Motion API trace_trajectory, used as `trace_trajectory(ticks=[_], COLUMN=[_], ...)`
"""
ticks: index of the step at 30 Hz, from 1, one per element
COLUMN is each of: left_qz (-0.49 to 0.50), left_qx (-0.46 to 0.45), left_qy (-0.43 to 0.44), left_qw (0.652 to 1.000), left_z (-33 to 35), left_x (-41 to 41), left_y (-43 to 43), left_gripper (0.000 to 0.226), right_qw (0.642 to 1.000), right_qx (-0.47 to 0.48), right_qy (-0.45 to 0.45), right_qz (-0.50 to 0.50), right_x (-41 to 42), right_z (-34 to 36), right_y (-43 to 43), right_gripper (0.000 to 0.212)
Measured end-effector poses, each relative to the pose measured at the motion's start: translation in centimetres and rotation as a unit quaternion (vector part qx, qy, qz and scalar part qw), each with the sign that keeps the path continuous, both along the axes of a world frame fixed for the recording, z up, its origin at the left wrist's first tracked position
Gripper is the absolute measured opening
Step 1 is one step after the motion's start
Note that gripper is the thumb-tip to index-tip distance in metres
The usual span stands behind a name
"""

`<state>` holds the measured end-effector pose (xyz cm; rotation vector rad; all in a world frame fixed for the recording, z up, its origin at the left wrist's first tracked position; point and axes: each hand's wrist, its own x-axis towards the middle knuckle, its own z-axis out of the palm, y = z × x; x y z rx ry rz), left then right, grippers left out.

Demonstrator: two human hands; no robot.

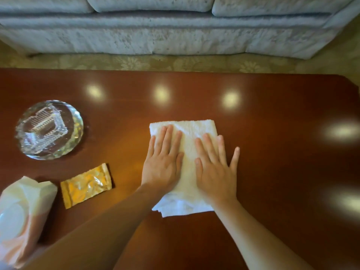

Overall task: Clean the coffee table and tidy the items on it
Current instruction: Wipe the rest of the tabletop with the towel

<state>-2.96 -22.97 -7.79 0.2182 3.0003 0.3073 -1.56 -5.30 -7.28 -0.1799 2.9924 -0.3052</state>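
A folded white towel (190, 133) lies flat in the middle of the glossy reddish-brown coffee table (282, 152). My left hand (162, 162) presses flat on the towel's left half, fingers spread. My right hand (215, 168) lies flat on its right half, with the little finger reaching past the edge onto the wood. Neither hand grips anything. To the left, a gold foil packet (86, 185) rests on the table. A round cut-glass dish (49, 129) with a smaller square glass dish inside it sits further back on the left.
A white and peach wipes pack (21, 217) stands at the near left corner. Beyond the table's far edge runs a strip of patterned carpet (175, 62), then a pale grey sofa (175, 36). Ceiling lights reflect off the table top.
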Motion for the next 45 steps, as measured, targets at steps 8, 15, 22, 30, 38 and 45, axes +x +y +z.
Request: trace_trajectory(ticks=[8,15,22,30,38,45], left_qz=[-0.002,0.058,0.565,0.624,0.498,0.056], left_qx=[0.013,0.21,0.468,0.703,0.481,0.046], left_qy=[-0.062,-0.069,-0.021,-0.098,-0.094,-0.091], left_qw=[0.998,0.974,0.68,0.326,0.715,0.993], left_z=[1.0,5.8,9.0,8.1,8.6,4.9], left_x=[1.2,3.3,5.2,2.4,3.5,0.5], left_y=[7.9,-0.7,-19.8,-25.1,-20.6,-15.5], left_gripper=[0.062,0.052,0.019,0.055,0.032,0.067], right_qw=[0.999,1.0,0.996,0.99,0.986,0.988], right_qx=[0.028,0.012,0.067,0.07,0.026,0.021], right_qy=[0.005,0.001,-0.002,0.021,-0.004,-0.017], right_qz=[-0.031,0.015,0.056,0.124,0.166,0.155], right_x=[2.1,2.4,1.6,-2.9,-6.0,-5.4], right_z=[0.5,2.5,1.8,0.5,0.4,0.5], right_y=[6.6,2.4,-0.6,-10.6,-21.5,-18.8], right_gripper=[0.064,0.073,0.072,0.067,0.061,0.061])
